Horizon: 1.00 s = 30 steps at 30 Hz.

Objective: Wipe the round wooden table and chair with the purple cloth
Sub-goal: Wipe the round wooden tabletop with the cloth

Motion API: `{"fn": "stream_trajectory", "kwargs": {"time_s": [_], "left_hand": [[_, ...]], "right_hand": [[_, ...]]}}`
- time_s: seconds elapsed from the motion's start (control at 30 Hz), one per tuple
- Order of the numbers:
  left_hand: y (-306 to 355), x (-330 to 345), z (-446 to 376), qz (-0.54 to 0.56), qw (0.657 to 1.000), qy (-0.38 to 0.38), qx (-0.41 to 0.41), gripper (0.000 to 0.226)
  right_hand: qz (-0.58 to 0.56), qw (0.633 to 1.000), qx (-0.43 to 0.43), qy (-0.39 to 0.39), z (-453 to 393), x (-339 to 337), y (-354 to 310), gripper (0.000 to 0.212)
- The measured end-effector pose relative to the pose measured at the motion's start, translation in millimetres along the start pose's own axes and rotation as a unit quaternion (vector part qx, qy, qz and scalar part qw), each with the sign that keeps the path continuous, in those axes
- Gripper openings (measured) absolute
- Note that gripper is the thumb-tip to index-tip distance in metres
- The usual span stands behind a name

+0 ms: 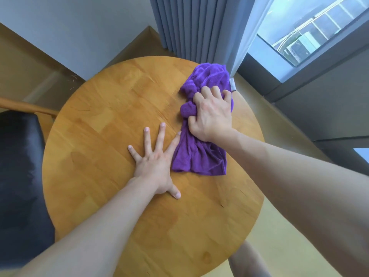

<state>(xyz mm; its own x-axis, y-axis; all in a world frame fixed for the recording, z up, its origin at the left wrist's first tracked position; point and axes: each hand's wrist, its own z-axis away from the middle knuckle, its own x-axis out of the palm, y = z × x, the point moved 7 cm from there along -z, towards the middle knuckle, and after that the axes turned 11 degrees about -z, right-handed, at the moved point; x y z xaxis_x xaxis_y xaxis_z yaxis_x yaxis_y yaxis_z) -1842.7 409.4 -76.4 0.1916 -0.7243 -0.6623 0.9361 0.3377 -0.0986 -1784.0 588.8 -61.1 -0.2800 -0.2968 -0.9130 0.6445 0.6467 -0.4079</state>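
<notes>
Where curtain (191,25) meets window (311,31), our round worktop (111,108) stands.
Right hand (211,114) fingers (203,92) bunch cloth (199,156); left hand (153,162) lies flat, spread.

Round table (111,108): jointed wooden blocks, smooth, with a soft satin sheen. Purple cloth (199,156): soft fabric, matt, creased, with a fuzzy nap and stitched hems. Chair (18,176): black seat of glossy, leather-like material; smooth wooden rail. Curtains (189,23): pleated grey cloth, matt.

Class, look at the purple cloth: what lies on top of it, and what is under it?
The right hand grips the cloth from above. Under it is the table; the wood it covers cannot be seen.
</notes>
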Motion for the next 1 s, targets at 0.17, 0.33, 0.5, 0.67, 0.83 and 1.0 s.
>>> {"fn": "stream_trajectory", "kwargs": {"time_s": [0.17, 0.33, 0.5, 0.67, 0.83, 1.0], "left_hand": [[1, -1, 3, 0.003, 1.0, -0.012, 0.002, 0.174], [-2, 1, 4, 0.044, 0.998, 0.032, 0.01, 0.149], [-4, 3, 2, 0.041, 0.997, 0.057, 0.016, 0.144], [-3, 1, -1, 0.037, 0.999, 0.022, 0.013, 0.175], [-5, 0, -2, 0.04, 0.999, 0.024, 0.007, 0.175], [-1, 0, 1, 0.025, 1.0, 0.013, 0.008, 0.177]], "right_hand": [[-0.035, 0.994, 0.102, 0.034, 43, 2, -4, 0.027], [-0.058, 0.991, 0.124, -0.003, 136, 12, -27, 0.025], [-0.066, 0.991, -0.068, -0.095, 186, 8, -21, 0.027], [0.0, 0.965, -0.192, -0.178, 144, -3, 6, 0.031], [0.005, 0.997, 0.045, -0.056, 50, -8, 16, 0.036], [-0.025, 0.982, 0.185, 0.028, 73, 2, -4, 0.03]]}}
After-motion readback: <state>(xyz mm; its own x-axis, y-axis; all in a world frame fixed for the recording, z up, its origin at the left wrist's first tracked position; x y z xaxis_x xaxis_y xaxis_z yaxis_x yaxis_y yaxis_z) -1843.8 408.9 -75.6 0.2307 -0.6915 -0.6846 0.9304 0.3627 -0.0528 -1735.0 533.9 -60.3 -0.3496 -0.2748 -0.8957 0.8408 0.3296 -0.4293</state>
